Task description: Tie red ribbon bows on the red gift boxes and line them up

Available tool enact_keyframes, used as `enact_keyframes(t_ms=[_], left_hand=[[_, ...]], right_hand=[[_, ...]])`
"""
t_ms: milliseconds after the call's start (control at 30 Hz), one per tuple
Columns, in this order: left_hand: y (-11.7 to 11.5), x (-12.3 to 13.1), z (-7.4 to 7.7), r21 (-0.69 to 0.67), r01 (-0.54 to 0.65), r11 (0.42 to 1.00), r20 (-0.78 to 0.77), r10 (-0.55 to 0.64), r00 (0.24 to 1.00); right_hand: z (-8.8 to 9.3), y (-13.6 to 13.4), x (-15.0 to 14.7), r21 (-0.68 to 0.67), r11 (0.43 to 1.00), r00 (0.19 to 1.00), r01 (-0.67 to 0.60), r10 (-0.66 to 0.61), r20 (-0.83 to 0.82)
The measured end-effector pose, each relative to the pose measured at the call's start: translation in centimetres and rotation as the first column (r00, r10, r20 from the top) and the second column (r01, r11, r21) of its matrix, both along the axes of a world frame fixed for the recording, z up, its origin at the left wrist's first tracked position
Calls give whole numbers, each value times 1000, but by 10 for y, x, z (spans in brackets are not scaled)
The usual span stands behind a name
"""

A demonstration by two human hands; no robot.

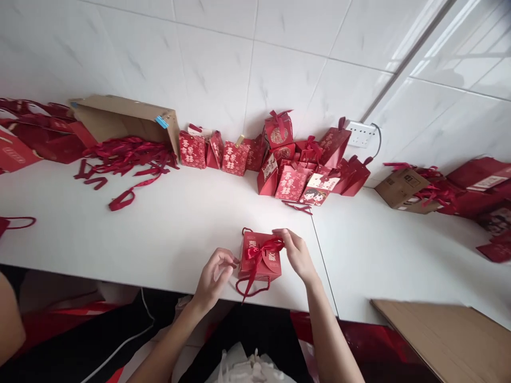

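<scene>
A small red gift box [257,268] with gold lettering sits on the white table in front of me. A shiny red ribbon bow [260,252] is tied over its top, one tail hanging down the near side. Red cord handles [255,292] stick out at its near and far sides. At the box's left edge is my left hand [215,276], its fingers curved and apart with nothing held. My right hand [294,252] is at the box's right side, with its fingers at the right loop of the bow.
An open cardboard box [128,109] lies by the wall, red ribbons [128,157] spilling from it. Several red gift boxes [293,181] are piled at the back, near a power socket [361,134]. A flat cardboard sheet [447,330] is at the near right. Another person's arm [10,319] shows at left.
</scene>
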State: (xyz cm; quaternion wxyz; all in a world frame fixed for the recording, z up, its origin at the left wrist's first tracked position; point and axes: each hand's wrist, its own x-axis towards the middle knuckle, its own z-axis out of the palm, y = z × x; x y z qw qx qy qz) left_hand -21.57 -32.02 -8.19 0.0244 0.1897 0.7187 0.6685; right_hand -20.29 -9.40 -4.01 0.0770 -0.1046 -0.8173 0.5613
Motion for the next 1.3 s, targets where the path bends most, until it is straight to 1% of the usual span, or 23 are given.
enact_keyframes(t_ms=[67, 100, 167, 233, 300, 400, 533, 633, 667, 733, 800, 867, 933, 967, 1000, 1033, 1067, 1133, 1167, 1200, 1233, 1267, 1300], left_hand=[[11, 3, 3, -109, 18, 994, 38, -14, 999], [17, 5, 6, -176, 17, 984, 30, -12, 999], [28, 11, 10, -300, -9, 954, -25, 1, 1000], [36, 16, 14, -371, -66, 926, -96, 32, 995], [41, 20, 17, -396, -105, 912, -159, 44, 986], [42, 22, 18, -429, -78, 900, -198, -9, 980], [38, 25, 20, -505, -38, 862, -159, -50, 986], [37, 27, 21, -535, -3, 845, -104, -63, 993], [38, 28, 21, -549, -25, 836, -119, -48, 992], [41, 30, 19, -572, -138, 808, -223, 8, 975], [44, 31, 18, -566, -249, 786, -350, 44, 936], [48, 32, 16, -542, -286, 790, -417, 43, 908], [48, 30, 16, -524, -249, 815, -392, 29, 919], [46, 27, 16, -516, -217, 829, -351, 26, 936], [41, 23, 16, -507, -190, 841, -300, 35, 953], [34, 17, 16, -496, -184, 849, -247, 65, 967], [25, 10, 16, -479, -207, 853, -200, 123, 972], [4, -7, 16, -428, -327, 842, -126, 303, 945], [-6, -16, 17, -383, -393, 836, -80, 393, 916], [-14, -25, 19, -341, -410, 846, -16, 430, 902], [-20, -33, 23, -280, -403, 871, 42, 431, 902], [-21, -39, 29, -194, -374, 907, 95, 396, 913], [-18, -45, 38, -85, -320, 944, 138, 329, 934]], right_hand=[[-3, 13, 19, -49, 991, 992, 125, -126, -6], [-4, 19, 26, -67, 986, 988, 151, -152, -12], [-6, 26, 36, -83, 991, 994, 105, -107, -20], [-5, 28, 41, -82, 997, 999, 7, -9, -35], [-4, 25, 41, -81, 995, 997, -62, 59, -44], [-3, 21, 37, -150, 986, 997, -73, 66, -50], [-3, 19, 30, -288, 955, 995, -64, 40, -87], [-4, 18, 24, -300, 953, 998, -46, 29, -62], [-4, 17, 22, -295, 955, 998, -38, 24, -52], [-5, 14, 19, -295, 955, 999, -30, 18, -44], [-6, 12, 19, -306, 952, 999, -18, 4, -47], [-8, 10, 20, -319, 948, 998, 2, -22, -59], [-10, 13, 22, -327, 945, 997, -8, -16, -70], [-12, 16, 23, -338, 941, 997, -19, -6, -71], [-15, 22, 25, -362, 932, 997, 5, -33, -71], [-17, 31, 28, -397, 915, 991, 70, -108, -73], [-19, 41, 31, -438, 883, 972, 169, -224, -76], [-22, 64, 38, -517, 763, 862, 389, -499, -88], [-21, 75, 41, -539, 713, 806, 448, -583, -101], [-18, 85, 43, -552, 683, 765, 478, -632, -120], [-14, 92, 44, -556, 680, 752, 478, -644, -140], [-6, 95, 44, -560, 685, 750, 466, -642, -160], [3, 96, 41, -563, 697, 757, 445, -628, -179]])
